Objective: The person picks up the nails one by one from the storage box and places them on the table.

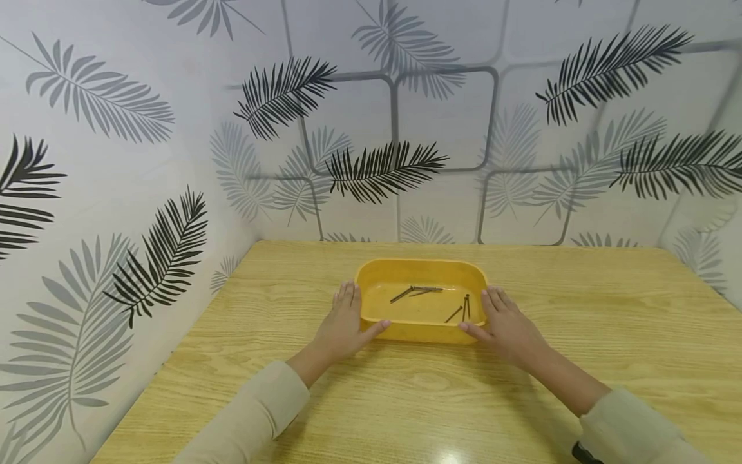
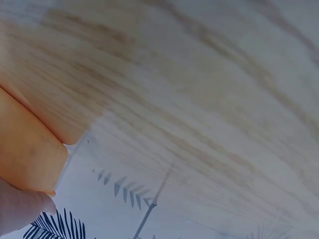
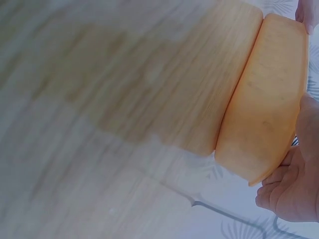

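So this shallow yellow tray (image 1: 423, 332) is sitting on the wood-grain counter (image 1: 417, 399), rounded corners, kinda shiny inside, faint smudges showing on the near wall. Thin dark nails (image 1: 401, 295) are lying inside in two loose bunches. Left hand (image 1: 346, 325) is gripping one end, right hand (image 1: 510, 327) the other, thumbs resting at the near rim.

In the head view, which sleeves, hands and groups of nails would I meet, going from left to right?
Left sleeve, left hand, farther group of nails, nearer group of nails, right hand, right sleeve.
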The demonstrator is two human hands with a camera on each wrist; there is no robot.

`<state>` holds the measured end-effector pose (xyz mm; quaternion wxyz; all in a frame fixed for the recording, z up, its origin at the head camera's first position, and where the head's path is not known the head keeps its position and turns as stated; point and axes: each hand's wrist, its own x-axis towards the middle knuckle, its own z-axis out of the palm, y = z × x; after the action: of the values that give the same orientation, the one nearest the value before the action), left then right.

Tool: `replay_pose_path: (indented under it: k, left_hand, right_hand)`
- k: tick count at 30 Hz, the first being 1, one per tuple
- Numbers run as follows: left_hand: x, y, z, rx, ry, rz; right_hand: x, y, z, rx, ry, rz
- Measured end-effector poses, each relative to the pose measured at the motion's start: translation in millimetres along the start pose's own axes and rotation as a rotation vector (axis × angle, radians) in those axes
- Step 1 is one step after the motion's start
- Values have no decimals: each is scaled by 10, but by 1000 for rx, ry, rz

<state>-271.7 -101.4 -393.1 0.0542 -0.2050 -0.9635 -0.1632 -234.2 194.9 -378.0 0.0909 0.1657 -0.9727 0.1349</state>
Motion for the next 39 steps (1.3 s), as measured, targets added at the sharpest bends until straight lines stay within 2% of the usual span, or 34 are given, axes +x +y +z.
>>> replay_pose_path:
  k: [39]
  left_hand:
    - [-105, 24, 14, 21, 9, 22]
  right_hand:
    - [-123, -68, -3, -17, 0, 14]
